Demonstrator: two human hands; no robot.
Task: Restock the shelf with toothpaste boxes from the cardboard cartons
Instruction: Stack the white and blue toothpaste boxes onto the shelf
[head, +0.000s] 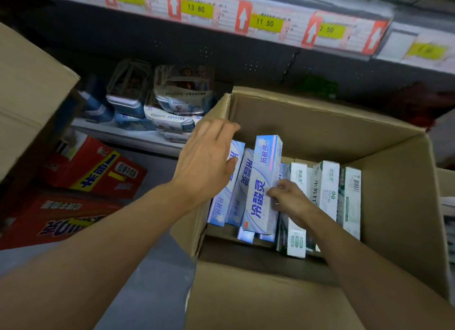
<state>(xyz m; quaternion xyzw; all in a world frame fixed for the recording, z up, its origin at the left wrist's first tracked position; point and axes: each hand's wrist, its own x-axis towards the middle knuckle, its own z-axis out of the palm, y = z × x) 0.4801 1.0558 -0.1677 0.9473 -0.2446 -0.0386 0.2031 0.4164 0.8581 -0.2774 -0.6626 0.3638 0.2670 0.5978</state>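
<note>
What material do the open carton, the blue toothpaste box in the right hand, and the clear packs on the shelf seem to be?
Carton: brown corrugated cardboard, matte, with creased flaps.
Blue box, gripped by the right hand: thin printed paperboard, slightly glossy, with sharp folded edges.
Clear packs: probably transparent plastic, shiny with glare; the view is blurred.

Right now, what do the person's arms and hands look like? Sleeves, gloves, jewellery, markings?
Both arms are bare from the frame edge down to the fingers: no sleeves in view, no gloves. The left hand and right hand show no rings, and neither wrist carries a watch or band. No tattoos, tape or other markings visible.
</note>
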